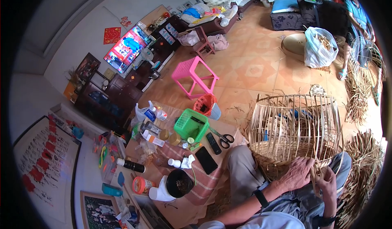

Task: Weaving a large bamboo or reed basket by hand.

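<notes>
A large half-woven basket (263, 152) rests on my lap, its thin pale upright stakes standing apart above a denser woven band. My left hand (299, 172) is closed at the near edge of the basket, fingers curled round straw strands. Close beside it, my right hand (326, 180) pinches a straw strand (313, 172) against that same edge. Exact fingertip contact is partly hidden by the knuckles. Long loose strips rise from between both hands.
Bundles of straw (359, 167) lie at my right. On the left, a table (212, 186) carries scissors (226, 140), a phone (206, 160), a green plastic basket (190, 120) and bottles. Beyond stand a pink stool (192, 71) and a bin (212, 108). Another person (359, 24) sits far right.
</notes>
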Motion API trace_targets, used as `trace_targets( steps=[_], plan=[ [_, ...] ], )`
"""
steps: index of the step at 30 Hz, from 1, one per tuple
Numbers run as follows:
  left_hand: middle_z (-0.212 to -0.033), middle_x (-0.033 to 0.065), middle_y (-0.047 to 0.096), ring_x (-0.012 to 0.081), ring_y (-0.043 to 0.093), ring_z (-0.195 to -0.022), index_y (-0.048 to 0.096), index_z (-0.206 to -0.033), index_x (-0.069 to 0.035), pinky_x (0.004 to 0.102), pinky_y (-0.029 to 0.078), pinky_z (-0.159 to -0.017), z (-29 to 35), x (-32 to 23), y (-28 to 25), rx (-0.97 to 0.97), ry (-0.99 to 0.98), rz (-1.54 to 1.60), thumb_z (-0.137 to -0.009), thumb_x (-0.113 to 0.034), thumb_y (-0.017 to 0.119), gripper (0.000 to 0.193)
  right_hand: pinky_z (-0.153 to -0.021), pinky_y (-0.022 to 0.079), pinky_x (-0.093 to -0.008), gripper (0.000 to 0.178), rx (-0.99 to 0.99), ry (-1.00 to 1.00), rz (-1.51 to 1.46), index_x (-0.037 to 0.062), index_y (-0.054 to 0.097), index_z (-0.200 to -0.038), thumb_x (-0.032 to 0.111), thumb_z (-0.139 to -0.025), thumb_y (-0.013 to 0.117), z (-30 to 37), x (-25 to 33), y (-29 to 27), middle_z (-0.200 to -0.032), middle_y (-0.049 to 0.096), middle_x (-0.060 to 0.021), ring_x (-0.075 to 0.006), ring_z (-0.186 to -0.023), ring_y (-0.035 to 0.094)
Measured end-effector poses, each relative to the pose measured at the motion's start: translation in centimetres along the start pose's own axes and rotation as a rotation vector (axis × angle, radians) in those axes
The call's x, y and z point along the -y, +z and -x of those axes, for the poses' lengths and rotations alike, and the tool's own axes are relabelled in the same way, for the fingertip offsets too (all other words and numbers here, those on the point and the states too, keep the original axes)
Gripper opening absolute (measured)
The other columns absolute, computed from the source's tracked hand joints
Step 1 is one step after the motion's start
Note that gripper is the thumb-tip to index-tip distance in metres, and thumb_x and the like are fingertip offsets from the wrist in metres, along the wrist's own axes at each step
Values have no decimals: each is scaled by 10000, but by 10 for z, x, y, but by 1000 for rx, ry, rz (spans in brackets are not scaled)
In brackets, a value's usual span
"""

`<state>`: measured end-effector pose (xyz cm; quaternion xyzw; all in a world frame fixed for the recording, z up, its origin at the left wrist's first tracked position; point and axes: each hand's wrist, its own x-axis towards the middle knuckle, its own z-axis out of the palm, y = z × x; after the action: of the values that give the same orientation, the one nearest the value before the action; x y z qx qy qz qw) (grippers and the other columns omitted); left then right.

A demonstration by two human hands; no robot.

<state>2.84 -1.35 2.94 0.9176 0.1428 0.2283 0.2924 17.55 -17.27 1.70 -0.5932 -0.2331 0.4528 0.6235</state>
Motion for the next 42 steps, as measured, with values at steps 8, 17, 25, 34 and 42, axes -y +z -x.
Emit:
trace_targets(
  steps=[8, 17, 25, 34, 42],
  plan=[
    [-757, 187, 587, 373, 630, -769, 483, -956, -22, 476, 479, -707, -19, 1, 4, 39, -115, 13, -1013, -186, 574, 197, -528, 351, -234, 215, -451, -149, 167, -3, 614, -1149, 155, -1006, 645, -61, -11, -21, -676, 421, 40, -43, -627, 420],
    [-644, 151, 610, 344, 634, -575, 549, -891, -72, 451, 486, -523, -24, 1, 10, -132, -116, -90, -1022, -276, 598, 247, -463, 293, -264, 251, -295, -162, 418, 60, 580, -791, 195, -994, 638, -75, -10, -23, -604, 458, 60, -53, -516, 383],
    [-575, 112, 568, 285, 624, -513, 536, -740, -90, 405, 493, -500, 8, 31, -34, -217, -27, -96, -961, -256, 706, 325, -494, 299, -231, 187, -240, -90, 184, 48, 636, -873, 134, -1030, 582, -52, -9, 22, -670, 504, 89, -17, -572, 407],
    [-640, 102, 603, 287, 655, -625, 560, -833, -78, 417, 532, -623, 15, 59, -39, -201, 11, -148, -954, -190, 684, 206, -522, 312, -226, 164, -186, -153, 132, 38, 657, -885, 108, -1022, 602, -82, -32, 33, -683, 514, 86, -8, -608, 407],
    [-815, 89, 599, 267, 660, -801, 593, -989, -57, 387, 528, -759, 30, 59, -31, -292, 74, -67, -962, -152, 667, 124, -323, 286, -232, 159, -153, -18, 25, 63, 652, -950, 175, -1044, 589, -60, -15, 33, -533, 490, 54, -47, -351, 385]
  ],
)
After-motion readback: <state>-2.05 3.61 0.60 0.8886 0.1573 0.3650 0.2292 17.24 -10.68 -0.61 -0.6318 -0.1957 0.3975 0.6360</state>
